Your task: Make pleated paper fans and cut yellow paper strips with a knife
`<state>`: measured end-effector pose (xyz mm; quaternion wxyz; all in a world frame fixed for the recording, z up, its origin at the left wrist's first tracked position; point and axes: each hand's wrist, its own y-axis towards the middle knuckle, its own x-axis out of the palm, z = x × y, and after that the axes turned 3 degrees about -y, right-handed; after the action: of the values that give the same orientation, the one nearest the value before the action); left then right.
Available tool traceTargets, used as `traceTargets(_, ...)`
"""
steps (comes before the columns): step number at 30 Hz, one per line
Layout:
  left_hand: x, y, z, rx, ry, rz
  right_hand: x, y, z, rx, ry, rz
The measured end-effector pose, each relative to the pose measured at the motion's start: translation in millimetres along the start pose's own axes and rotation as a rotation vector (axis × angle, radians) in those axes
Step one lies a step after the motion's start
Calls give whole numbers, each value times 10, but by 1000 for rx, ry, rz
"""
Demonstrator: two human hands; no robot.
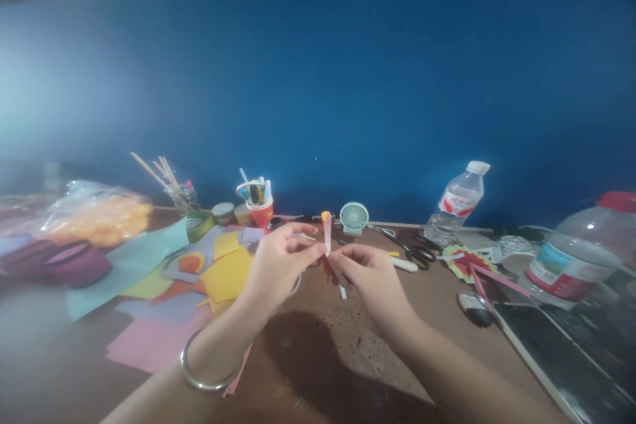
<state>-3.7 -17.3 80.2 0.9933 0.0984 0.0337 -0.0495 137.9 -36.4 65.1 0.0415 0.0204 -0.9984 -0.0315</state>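
Note:
My left hand (pixel 278 265) and my right hand (pixel 370 278) meet above the middle of a brown table (pixel 318 358). Both pinch a small bundle of paper strips (pixel 326 238), pink, white and orange, held upright between the fingertips. A white strip end hangs down below the right fingers. A silver bangle (pixel 199 371) circles my left wrist. Red-orange paper shows behind the hands, partly hidden.
Coloured paper sheets (pixel 163 278) lie at the left. Behind stand a red cup of pens (pixel 261 205), a jar of sticks (pixel 181 195), tape rolls, a small white fan (pixel 354 217), black scissors (pixel 415 252), a water bottle (pixel 457 202), a paper rosette (pixel 470 264), a large bottle (pixel 576 252).

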Motion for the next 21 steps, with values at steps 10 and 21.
traceTargets(10, -13, 24, -71, 45, 70, 18, 17, 9, 23, 81, -8, -42)
traceTargets(21, 87, -13, -127, 115, 79, 205, 20, 29, 114, 59, -109, -4)
